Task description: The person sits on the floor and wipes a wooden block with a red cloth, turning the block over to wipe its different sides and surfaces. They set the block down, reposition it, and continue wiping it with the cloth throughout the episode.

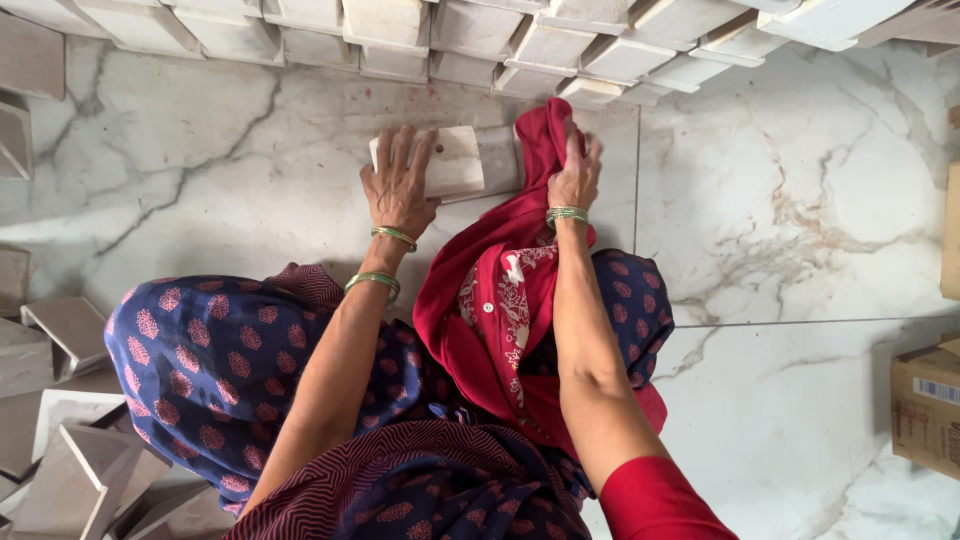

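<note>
From the head camera, looking straight down, a person sits on a white marble floor (800, 200) with grey and rusty veins, knees spread under a dark blue skirt (200, 360) printed with small pink motifs. The left hand (400, 185) lies flat, fingers spread wide, on top of a pale square block (450, 160) that rests on the floor just in front of the knees; the palm presses down on its near left part rather than closing around it. Green bangles (385, 255) ring that wrist and forearm. The right hand (575, 175) is closed on a bunched fold of red cloth (500, 290), pinching it between thumb and fingers right beside the block's right edge, where the cloth touches the block. The cloth trails back from the hand over the lap, showing a white printed pattern on one stretch. A matching bangle sits on the right wrist, and a red sleeve (655, 500) covers the upper arm. Along the top edge, a row of similar pale blocks (500, 40) stands packed side by side. More blocks (70, 440) lie loosely heaped at the lower left. A brown cardboard box (925, 405) sits at the right edge, well apart from both hands.
</note>
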